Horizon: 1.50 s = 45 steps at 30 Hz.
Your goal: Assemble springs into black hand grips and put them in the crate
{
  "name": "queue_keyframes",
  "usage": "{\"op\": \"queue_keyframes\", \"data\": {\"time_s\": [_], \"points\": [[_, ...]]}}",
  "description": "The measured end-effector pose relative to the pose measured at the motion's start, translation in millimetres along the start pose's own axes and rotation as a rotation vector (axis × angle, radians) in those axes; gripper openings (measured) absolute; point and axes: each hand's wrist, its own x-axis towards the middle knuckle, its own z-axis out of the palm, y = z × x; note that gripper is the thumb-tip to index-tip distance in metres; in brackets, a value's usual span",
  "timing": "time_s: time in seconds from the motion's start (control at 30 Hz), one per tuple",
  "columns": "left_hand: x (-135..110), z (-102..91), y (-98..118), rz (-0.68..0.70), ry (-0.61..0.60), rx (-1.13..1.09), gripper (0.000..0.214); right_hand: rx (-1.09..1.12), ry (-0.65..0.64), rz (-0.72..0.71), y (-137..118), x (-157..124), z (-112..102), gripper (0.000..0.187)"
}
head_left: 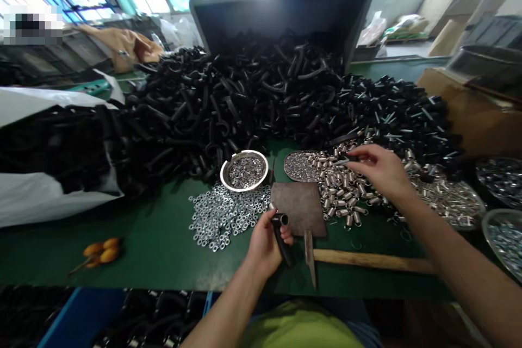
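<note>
My left hand (265,242) is closed around a short black curved tube (282,236), held upright just in front of a dark metal plate (299,207) on the green table. My right hand (381,169) reaches over a pile of small silver springs (346,193), its fingers pinched on a thin part that I cannot name. A loose heap of silver washers (222,216) lies left of the plate. Behind it stands a small steel bowl (243,170) with more small silver parts.
A large heap of black curved tubes (244,98) spills from a tipped dark bin (285,11) across the table's back. A hammer with a wooden handle (367,261) lies near the front edge. Trays of silver parts (501,228) sit at right, and orange fruits (101,250) at front left.
</note>
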Motion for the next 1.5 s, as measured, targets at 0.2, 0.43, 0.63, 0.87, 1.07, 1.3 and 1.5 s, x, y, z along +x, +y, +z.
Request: {"op": "queue_keyframes", "data": {"time_s": [0.2, 0.43, 0.63, 0.87, 1.07, 1.3, 1.5], "points": [[1.6, 7.7, -8.2, 0.061, -0.017, -0.005, 0.018, 0.284, -0.235, -0.234, -64.5, -94.5, 52.0, 0.011], [-6.2, 9.4, -16.1, 0.436, 0.114, 0.114, 0.012, 0.22, -0.22, -0.246, -84.2, -111.6, 88.6, 0.01], [-11.5, 6.1, -12.8, 0.517, 0.105, 0.322, 0.018, 0.511, -0.558, 0.167, -82.2, -111.7, 91.6, 0.032], [-10.1, 2.5, -15.4, 0.557, 0.073, 0.34, 0.017, 0.254, -0.424, -0.069, -84.5, -116.7, 86.5, 0.026], [-13.1, 4.3, -12.2, 0.609, 0.141, 0.378, 0.017, 0.235, -0.33, -0.163, -85.9, -116.1, 88.1, 0.024], [-12.7, -0.3, -10.6, 0.654, 0.125, 0.439, 0.016, 0.266, -0.375, -0.124, -88.0, -114.4, 89.1, 0.027], [-15.9, -1.8, -3.1, 0.643, 0.11, 0.637, 0.015, 0.384, -0.462, 0.069, -89.4, -110.3, 87.0, 0.027]]}}
